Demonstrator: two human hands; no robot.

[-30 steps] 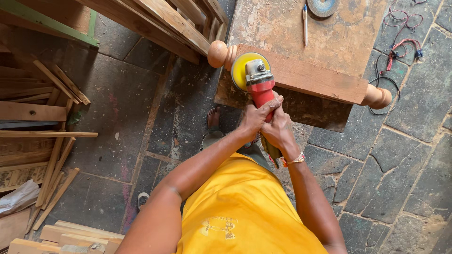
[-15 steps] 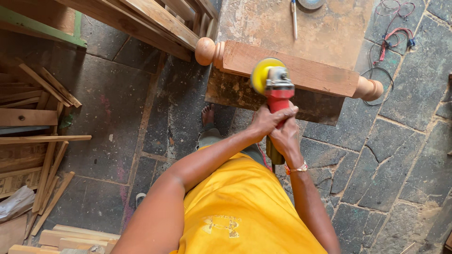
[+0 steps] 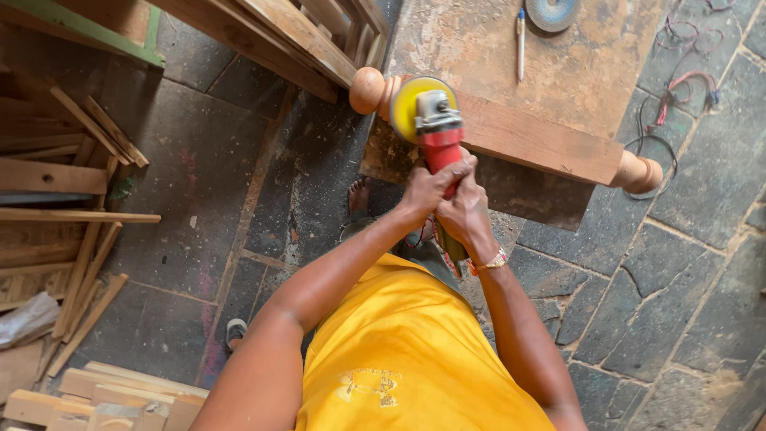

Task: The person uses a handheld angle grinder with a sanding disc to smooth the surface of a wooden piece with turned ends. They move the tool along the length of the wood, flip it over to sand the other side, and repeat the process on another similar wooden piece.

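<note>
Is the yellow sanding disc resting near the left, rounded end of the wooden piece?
Yes, the yellow disc sits on the wooden piece beside its rounded knob.

We are seeing the grinder (image 3: 435, 128) lying on the beam's (image 3: 535, 140) left end, the workbench (image 3: 511, 72) behind it carrying a pen (image 3: 520, 40), wood scraps (image 3: 64, 199) lying far left

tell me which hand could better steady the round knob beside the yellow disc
Left, probably: the left hand grips the red grinder on the side toward the round knob, while the right hand sits lower on the handle, farther off.
</note>
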